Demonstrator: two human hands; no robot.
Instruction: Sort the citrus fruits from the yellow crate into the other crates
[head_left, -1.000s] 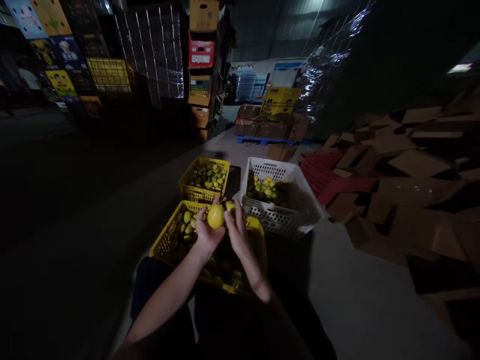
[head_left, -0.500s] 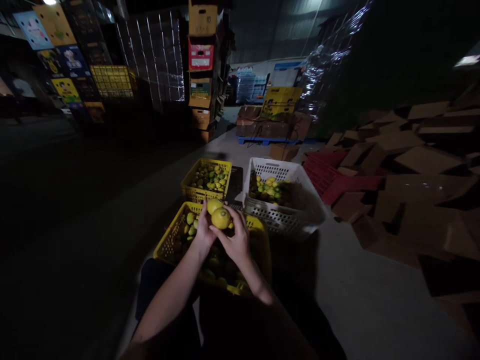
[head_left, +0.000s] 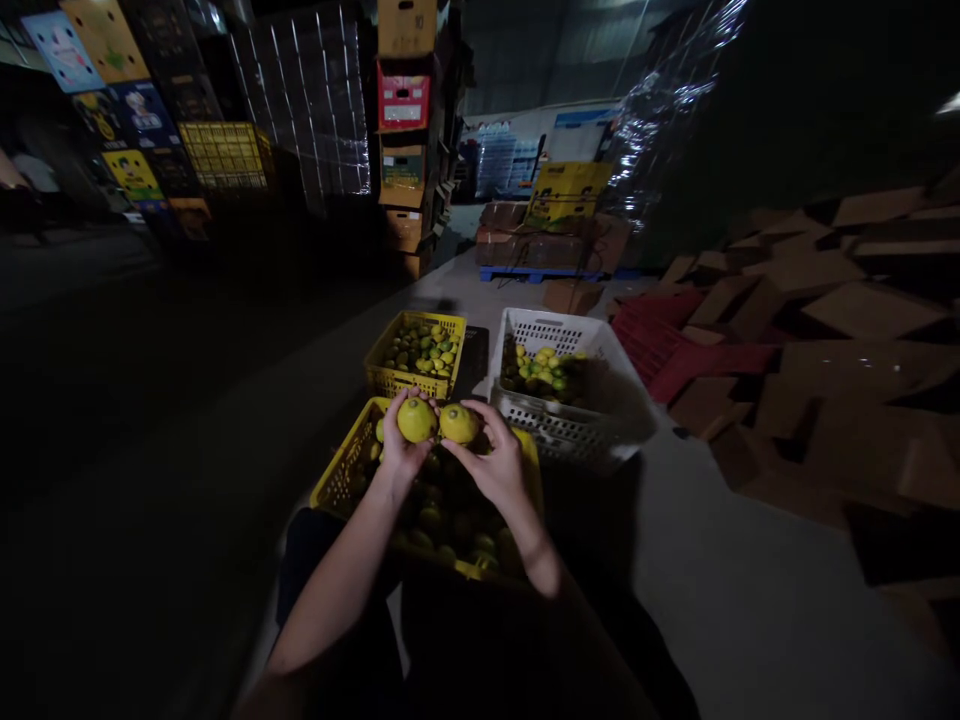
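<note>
My left hand [head_left: 403, 455] is closed around a yellow lemon [head_left: 416, 420]. Just beside it, my right hand [head_left: 501, 460] grips a second lemon [head_left: 458, 425] between thumb and fingers. Both lemons are held up side by side over a yellow crate [head_left: 341, 460], whose many greenish-yellow lemons lie mostly in shadow. Beyond it stands a smaller-looking yellow crate [head_left: 409, 383] with yellow and green lemons inside. To the right, a white crate [head_left: 615, 380] holds more lemons, lit at the top of the pile.
Flattened cardboard boxes [head_left: 862, 400] and a red crate [head_left: 667, 345] lie heaped on the right. Stacked cartons [head_left: 405, 100] rise at the back, near a blue pallet [head_left: 536, 273] bearing boxes. Further left are more cartons and yellow crates [head_left: 225, 155]. A person's arm shows at far left.
The two lemons have moved apart, from overlapping to side by side. My right hand has shifted slightly right with its lemon, and the left-hand lemon now faces me fully.
</note>
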